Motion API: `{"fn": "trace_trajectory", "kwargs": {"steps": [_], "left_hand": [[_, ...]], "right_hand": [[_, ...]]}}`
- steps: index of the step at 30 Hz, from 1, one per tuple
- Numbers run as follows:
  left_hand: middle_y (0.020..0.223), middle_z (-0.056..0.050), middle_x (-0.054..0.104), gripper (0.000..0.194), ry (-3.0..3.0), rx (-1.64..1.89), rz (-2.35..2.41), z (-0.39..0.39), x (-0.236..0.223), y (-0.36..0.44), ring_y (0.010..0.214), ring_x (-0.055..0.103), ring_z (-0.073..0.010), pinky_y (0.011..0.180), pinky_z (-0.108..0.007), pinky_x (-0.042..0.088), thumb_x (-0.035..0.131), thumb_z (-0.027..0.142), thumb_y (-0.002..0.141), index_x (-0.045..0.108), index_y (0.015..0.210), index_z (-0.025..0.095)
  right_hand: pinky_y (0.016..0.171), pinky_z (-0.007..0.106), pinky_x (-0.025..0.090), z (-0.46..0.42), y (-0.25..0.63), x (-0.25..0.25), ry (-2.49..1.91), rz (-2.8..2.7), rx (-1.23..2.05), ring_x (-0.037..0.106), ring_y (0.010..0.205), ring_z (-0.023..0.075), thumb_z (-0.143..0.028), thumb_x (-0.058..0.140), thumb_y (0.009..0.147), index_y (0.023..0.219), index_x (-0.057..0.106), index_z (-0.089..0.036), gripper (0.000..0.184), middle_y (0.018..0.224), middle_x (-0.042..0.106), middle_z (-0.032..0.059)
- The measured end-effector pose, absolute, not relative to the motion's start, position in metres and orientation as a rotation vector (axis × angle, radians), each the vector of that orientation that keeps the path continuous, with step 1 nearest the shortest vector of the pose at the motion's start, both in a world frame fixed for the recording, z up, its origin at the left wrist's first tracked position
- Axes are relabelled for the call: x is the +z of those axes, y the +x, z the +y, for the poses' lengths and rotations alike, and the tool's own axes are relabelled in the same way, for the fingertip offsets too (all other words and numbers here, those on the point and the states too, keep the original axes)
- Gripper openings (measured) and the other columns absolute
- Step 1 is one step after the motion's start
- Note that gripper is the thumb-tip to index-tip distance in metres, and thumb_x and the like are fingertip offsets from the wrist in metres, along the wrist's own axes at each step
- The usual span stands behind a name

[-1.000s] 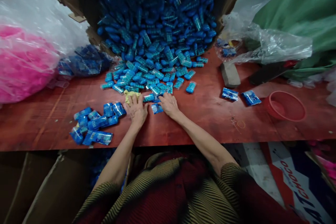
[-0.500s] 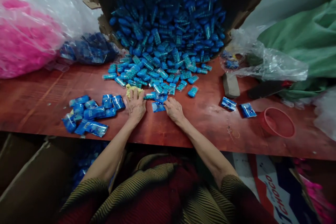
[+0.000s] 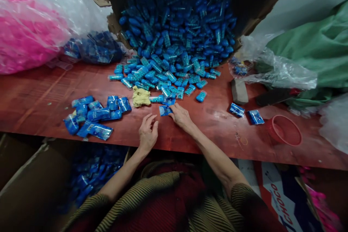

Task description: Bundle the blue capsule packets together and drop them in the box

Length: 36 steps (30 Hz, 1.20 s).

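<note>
My right hand (image 3: 181, 116) pinches the edge of a small blue printed sleeve (image 3: 164, 110) on the red table. Just left of it, my left hand (image 3: 148, 132) hovers with fingers apart and nothing in it. Ahead of my left hand lies a crumpled yellow cloth (image 3: 141, 96). A small clear-ended container of blue beads (image 3: 156, 99) touches the cloth's right side, beside another blue sleeve (image 3: 170, 100). To the left, several containers wrapped in blue sleeves (image 3: 98, 114) lie in a loose group.
A torn cardboard box (image 3: 251, 18) spills a heap of blue bead containers (image 3: 174, 65) onto the table (image 3: 206, 130). Right stand a grey block (image 3: 239, 91), two blue packets (image 3: 255, 117) and a red basket (image 3: 286, 130). Plastic bags with pink pieces (image 3: 29, 29) fill the left.
My left hand has let go of the yellow cloth and drawn back toward me, its fingers now apart. My right hand stays at the blue sleeve.
</note>
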State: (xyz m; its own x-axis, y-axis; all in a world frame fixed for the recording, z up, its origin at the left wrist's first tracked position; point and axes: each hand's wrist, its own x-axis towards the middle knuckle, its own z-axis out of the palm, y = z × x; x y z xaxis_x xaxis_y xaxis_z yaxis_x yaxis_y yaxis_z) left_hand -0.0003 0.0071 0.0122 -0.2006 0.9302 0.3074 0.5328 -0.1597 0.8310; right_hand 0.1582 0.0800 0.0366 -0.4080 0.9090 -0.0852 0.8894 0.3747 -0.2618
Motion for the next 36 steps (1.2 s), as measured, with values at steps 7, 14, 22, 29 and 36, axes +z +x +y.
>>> {"fn": "trace_trajectory", "kwargs": {"steps": [7, 14, 22, 29, 36], "left_hand": [[0.082, -0.005, 0.065, 0.025, 1.150, 1.257, 1.547, 0.010, 0.018, 0.002, 0.065, 0.060, -0.0135, 0.060, -0.025, 0.048, 0.055, 0.029, 0.078, 0.064, 0.098, 0.016], [0.074, -0.004, 0.065, 0.027, 0.607, 1.139, 1.331, 0.007, 0.026, 0.013, 0.047, 0.056, -0.0084, 0.041, -0.018, 0.039, 0.064, 0.028, 0.068, 0.061, 0.091, 0.013], [0.071, -0.003, 0.065, 0.018, 0.339, 1.105, 1.194, 0.009, 0.034, 0.019, 0.044, 0.057, -0.0083, 0.039, -0.017, 0.038, 0.061, 0.019, 0.074, 0.055, 0.090, 0.012], [0.061, 0.002, 0.061, 0.022, 0.251, 1.143, 1.089, 0.020, 0.041, 0.036, 0.044, 0.055, -0.0075, 0.038, -0.017, 0.038, 0.072, 0.024, 0.067, 0.056, 0.078, 0.014], [0.060, 0.000, 0.064, 0.026, 0.252, 1.151, 1.041, 0.019, 0.032, 0.036, 0.045, 0.055, -0.0079, 0.040, -0.017, 0.038, 0.075, 0.025, 0.059, 0.060, 0.077, 0.012]], "right_hand": [[0.070, 0.027, 0.039, 0.073, 0.150, 0.025, -1.824, -2.530, 0.240, 0.057, 0.091, 0.0197, -0.025, 0.034, 0.096, 0.101, 0.057, -0.018, 0.025, 0.103, 0.059, 0.0094], [0.066, 0.026, 0.038, 0.073, 0.154, 0.032, -1.880, -2.502, 0.272, 0.058, 0.087, 0.0181, -0.030, 0.036, 0.096, 0.105, 0.054, -0.020, 0.023, 0.104, 0.059, 0.0066], [0.064, 0.024, 0.036, 0.066, 0.150, 0.031, -1.877, -2.390, 0.200, 0.056, 0.083, 0.0159, -0.028, 0.035, 0.095, 0.097, 0.059, -0.020, 0.025, 0.096, 0.059, 0.0053], [0.074, 0.025, 0.040, 0.026, 0.148, 0.045, -1.629, -2.225, 0.232, 0.053, 0.085, 0.0166, -0.027, 0.039, 0.093, 0.080, 0.062, -0.019, 0.027, 0.088, 0.058, 0.0065], [0.064, 0.024, 0.045, 0.030, 0.152, 0.035, -1.451, -1.420, 1.130, 0.053, 0.068, 0.0125, -0.035, 0.059, 0.075, 0.098, 0.059, -0.017, 0.030, 0.087, 0.060, 0.0025]]}}
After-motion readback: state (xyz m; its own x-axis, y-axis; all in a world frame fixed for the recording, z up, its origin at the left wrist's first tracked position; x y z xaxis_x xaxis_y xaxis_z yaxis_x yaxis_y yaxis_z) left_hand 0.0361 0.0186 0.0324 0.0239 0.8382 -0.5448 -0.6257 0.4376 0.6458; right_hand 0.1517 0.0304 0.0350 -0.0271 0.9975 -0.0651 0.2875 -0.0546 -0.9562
